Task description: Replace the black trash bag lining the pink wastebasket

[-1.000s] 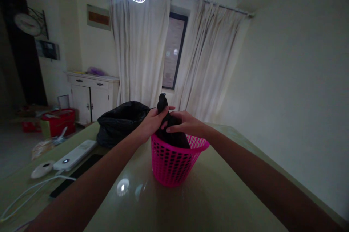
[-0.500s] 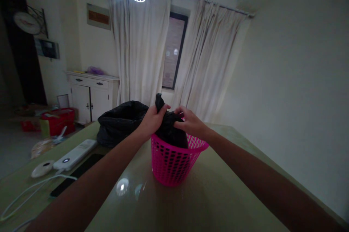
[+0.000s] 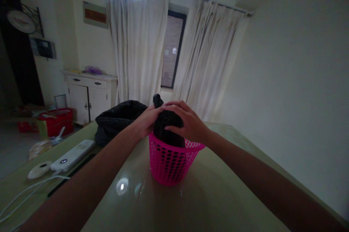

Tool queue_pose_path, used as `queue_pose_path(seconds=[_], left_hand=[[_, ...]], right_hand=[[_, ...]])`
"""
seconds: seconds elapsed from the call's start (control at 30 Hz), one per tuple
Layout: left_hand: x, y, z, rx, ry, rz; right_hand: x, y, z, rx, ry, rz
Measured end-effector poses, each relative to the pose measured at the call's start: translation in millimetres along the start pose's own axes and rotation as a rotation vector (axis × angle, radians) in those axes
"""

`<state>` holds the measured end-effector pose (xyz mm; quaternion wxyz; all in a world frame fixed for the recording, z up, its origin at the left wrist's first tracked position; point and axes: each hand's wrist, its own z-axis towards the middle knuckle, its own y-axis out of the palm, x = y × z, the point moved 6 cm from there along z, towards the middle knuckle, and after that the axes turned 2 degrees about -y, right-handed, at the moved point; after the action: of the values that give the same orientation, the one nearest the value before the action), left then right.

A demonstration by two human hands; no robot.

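Both hands are on the black bag (image 3: 167,126) that sits in the pink basket (image 3: 170,159). Left hand (image 3: 147,119) closed on the bag's left side near the twisted top; right hand (image 3: 185,123) cupped over the right side, fingers curled down onto it. Basket stands upright near the middle of the surface (image 3: 212,195), bag bulging above its rim.

Doing this well, I'd judge: keep one hand gripping the neck while the other works the body, and press straight down, since the basket looks light and could tip or slide on the glossy top. Keep the plastic off the perforated rim so it doesn't snag.

Room: right and near of the basket the surface is bare. The far right edge runs diagonally close behind the right forearm. Just left and far of the basket lies a second dark bag (image 3: 117,119), nearly touching the left wrist, though dim light makes that gap hard to read. Further left: white remote-like device (image 3: 72,155), round white puck (image 3: 39,169), white cable (image 3: 29,188), dark flat strip (image 3: 68,181), all well apart from the hands.
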<state>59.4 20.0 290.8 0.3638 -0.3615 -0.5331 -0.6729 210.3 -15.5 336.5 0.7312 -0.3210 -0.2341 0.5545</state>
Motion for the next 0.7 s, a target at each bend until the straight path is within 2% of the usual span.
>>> queue_pose_path(seconds=[0.2, 0.3, 0.37, 0.43, 0.5, 0.57, 0.63, 0.7], left_hand=[[0, 10.8, -8, 0.006, -0.091, -0.038], [-1, 2.4, -4, 0.024, -0.086, -0.008], [2, -14.3, 0, 0.034, -0.011, 0.127], [7, -40.1, 4, 0.078, 0.117, 0.353], [7, -71.9, 5, 0.183, 0.210, 0.554], [0, -98.9, 6, 0.247, 0.209, 0.655], [-9, -113.6, 7, 0.276, 0.215, 0.741], [-11, -115.0, 4, 0.315, 0.304, 0.787]], right_hand=[[-7, 0, -3, 0.067, -0.037, -0.121], [-1, -6, -4, 0.131, 0.050, 0.059], [11, -11, -11, 0.130, 0.128, 0.268], [25, -15, -25, 0.057, 0.187, 0.442], [36, -19, -45, -0.060, 0.219, 0.512], [44, -24, -66, -0.151, 0.249, 0.501], [50, -27, -79, -0.215, 0.304, 0.485], [53, -27, -82, -0.251, 0.380, 0.505]])
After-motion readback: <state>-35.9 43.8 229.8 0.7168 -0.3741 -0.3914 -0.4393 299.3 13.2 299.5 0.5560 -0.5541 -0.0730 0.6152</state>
